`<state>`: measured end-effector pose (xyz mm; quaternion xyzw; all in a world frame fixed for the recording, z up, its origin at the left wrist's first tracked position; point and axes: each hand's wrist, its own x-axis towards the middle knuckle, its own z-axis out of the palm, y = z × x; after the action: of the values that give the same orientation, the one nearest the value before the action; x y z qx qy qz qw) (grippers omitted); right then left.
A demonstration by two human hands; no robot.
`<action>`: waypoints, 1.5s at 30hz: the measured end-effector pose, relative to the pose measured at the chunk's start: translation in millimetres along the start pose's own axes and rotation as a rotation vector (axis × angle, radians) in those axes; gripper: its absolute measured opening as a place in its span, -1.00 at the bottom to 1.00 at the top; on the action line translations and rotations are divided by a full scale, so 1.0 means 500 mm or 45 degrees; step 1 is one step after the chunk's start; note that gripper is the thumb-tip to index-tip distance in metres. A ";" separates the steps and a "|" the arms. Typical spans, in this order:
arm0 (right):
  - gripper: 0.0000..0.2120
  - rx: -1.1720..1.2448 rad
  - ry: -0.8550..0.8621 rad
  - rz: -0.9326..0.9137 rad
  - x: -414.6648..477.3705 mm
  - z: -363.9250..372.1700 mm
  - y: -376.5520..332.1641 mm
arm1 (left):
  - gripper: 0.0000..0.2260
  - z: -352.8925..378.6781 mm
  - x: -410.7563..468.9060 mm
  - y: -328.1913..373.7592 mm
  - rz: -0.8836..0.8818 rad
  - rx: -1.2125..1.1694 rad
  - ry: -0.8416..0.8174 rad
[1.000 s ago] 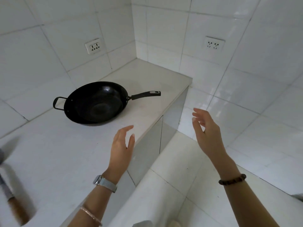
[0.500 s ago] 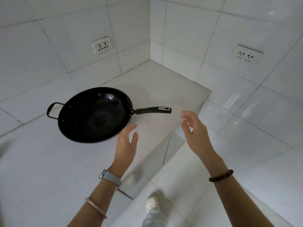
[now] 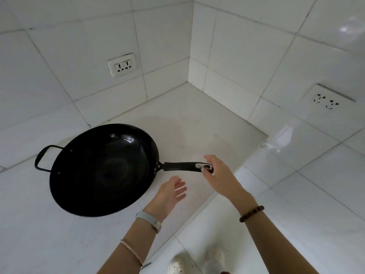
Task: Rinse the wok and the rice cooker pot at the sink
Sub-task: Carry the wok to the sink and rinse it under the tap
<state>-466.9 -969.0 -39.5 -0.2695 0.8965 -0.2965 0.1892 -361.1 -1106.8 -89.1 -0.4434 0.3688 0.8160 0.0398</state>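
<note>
A black wok (image 3: pixel 102 171) sits on the white counter (image 3: pixel 197 125), well short of its back corner, with its loop handle (image 3: pixel 42 158) toward the tiled wall and its long handle (image 3: pixel 179 166) pointing at the counter's front edge. The person's right hand (image 3: pixel 221 178), a bead bracelet (image 3: pixel 251 213) on the wrist, has thumb and fingers narrowly parted on either side of the long handle's tip; whether they clamp it cannot be told. The left hand (image 3: pixel 167 194) hovers just beside the wok's near rim, fingers loose and spread, holding nothing.
</note>
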 end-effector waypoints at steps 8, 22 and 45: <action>-0.63 -0.357 -0.372 -0.136 0.123 0.031 0.030 | -0.68 0.038 0.086 -0.005 0.060 -0.368 -0.020; -0.80 -0.133 -1.045 -0.076 0.228 0.081 0.014 | -0.75 0.116 0.144 0.019 0.184 -0.977 0.386; -0.79 0.021 -0.865 -0.209 0.122 0.108 -0.006 | -0.78 0.104 0.069 -0.008 0.267 -0.875 0.608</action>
<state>-486.6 -1030.4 -89.0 -0.4226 0.7552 -0.2116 0.4543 -416.5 -1079.7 -99.9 -0.5675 0.1176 0.7655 -0.2796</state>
